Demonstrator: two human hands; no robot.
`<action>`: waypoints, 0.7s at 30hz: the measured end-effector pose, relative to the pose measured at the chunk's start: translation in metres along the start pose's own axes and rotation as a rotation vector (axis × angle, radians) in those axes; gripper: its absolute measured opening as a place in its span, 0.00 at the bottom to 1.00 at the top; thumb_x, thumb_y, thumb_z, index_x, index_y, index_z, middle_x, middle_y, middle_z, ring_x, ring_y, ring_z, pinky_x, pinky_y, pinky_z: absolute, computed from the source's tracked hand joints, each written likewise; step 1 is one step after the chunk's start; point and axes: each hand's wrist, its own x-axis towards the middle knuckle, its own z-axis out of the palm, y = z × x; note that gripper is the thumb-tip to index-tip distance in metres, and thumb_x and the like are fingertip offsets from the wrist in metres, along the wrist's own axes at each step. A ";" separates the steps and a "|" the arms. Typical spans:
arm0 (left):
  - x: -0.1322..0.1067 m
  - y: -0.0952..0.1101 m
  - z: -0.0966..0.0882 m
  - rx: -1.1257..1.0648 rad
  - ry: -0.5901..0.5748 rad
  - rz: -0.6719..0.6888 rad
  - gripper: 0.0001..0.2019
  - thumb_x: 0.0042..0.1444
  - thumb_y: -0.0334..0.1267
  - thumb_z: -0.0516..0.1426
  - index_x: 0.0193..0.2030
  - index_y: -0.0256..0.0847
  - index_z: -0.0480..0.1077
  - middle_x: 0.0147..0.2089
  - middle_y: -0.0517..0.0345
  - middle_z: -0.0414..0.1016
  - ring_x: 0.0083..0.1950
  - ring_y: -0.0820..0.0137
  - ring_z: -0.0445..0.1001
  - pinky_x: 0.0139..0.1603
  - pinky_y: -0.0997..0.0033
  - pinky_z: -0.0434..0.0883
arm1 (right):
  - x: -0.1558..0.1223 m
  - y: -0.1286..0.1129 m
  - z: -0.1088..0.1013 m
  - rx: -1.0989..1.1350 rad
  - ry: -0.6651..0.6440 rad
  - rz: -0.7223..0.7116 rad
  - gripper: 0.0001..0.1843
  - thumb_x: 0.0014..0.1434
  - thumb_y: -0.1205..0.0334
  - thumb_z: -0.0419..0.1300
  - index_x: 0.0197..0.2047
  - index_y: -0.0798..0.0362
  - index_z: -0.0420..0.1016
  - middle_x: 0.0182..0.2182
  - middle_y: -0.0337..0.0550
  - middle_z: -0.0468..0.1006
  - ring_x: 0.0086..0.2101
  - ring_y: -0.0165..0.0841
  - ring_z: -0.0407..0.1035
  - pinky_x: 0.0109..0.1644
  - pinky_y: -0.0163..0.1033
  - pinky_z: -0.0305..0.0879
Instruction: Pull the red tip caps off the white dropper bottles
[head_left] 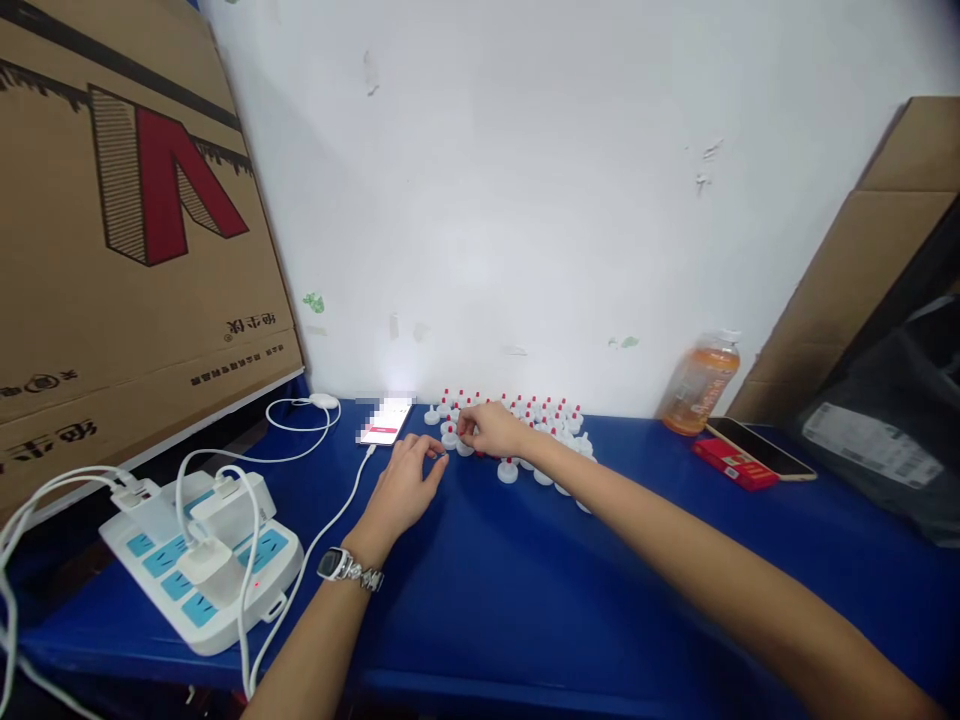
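Many white nozzle caps with red tips (508,470) stand in a cluster on the blue tabletop, near the wall. My right hand (491,428) reaches into the left part of this cluster, fingers bent down and closed at a white cap (464,447); part of that cap is hidden by the fingers. My left hand (409,482) hovers just left of the caps, its fingers loosely curved and the thumb apart from the index finger, with nothing plainly held. A watch (334,564) and a bracelet are on the left wrist.
A lit phone (388,420) on a charging cable lies behind my left hand. Left stands a white power strip (214,625) with plugs, below a large cardboard box (135,330). Right are an orange drink bottle (701,385), a red box (733,463), another phone (761,447) and a black bag (889,420).
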 end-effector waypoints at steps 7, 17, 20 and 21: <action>0.002 -0.006 0.001 0.015 0.071 -0.019 0.09 0.64 0.39 0.50 0.42 0.42 0.70 0.43 0.53 0.72 0.48 0.62 0.71 0.49 0.62 0.69 | 0.007 -0.001 -0.011 -0.125 0.081 0.076 0.13 0.54 0.63 0.60 0.43 0.50 0.78 0.32 0.37 0.82 0.36 0.35 0.74 0.52 0.44 0.55; -0.003 -0.008 0.001 0.074 -0.019 -0.119 0.08 0.64 0.36 0.49 0.41 0.42 0.68 0.43 0.52 0.71 0.48 0.61 0.70 0.48 0.61 0.69 | 0.098 -0.026 0.008 -0.400 -0.047 0.064 0.13 0.57 0.58 0.62 0.43 0.55 0.79 0.43 0.54 0.81 0.48 0.44 0.72 0.56 0.48 0.52; -0.002 -0.007 0.001 0.069 -0.021 -0.120 0.08 0.65 0.37 0.49 0.40 0.43 0.68 0.43 0.52 0.70 0.48 0.60 0.70 0.48 0.60 0.70 | 0.105 -0.030 0.013 -0.410 -0.061 0.091 0.08 0.56 0.65 0.62 0.38 0.56 0.80 0.41 0.55 0.82 0.46 0.43 0.73 0.56 0.47 0.52; -0.002 -0.006 0.001 0.061 -0.016 -0.128 0.08 0.64 0.38 0.49 0.41 0.43 0.68 0.43 0.52 0.70 0.48 0.60 0.70 0.48 0.59 0.70 | 0.102 -0.031 0.011 -0.404 -0.055 0.095 0.07 0.56 0.66 0.61 0.37 0.56 0.80 0.40 0.54 0.82 0.45 0.42 0.73 0.56 0.47 0.53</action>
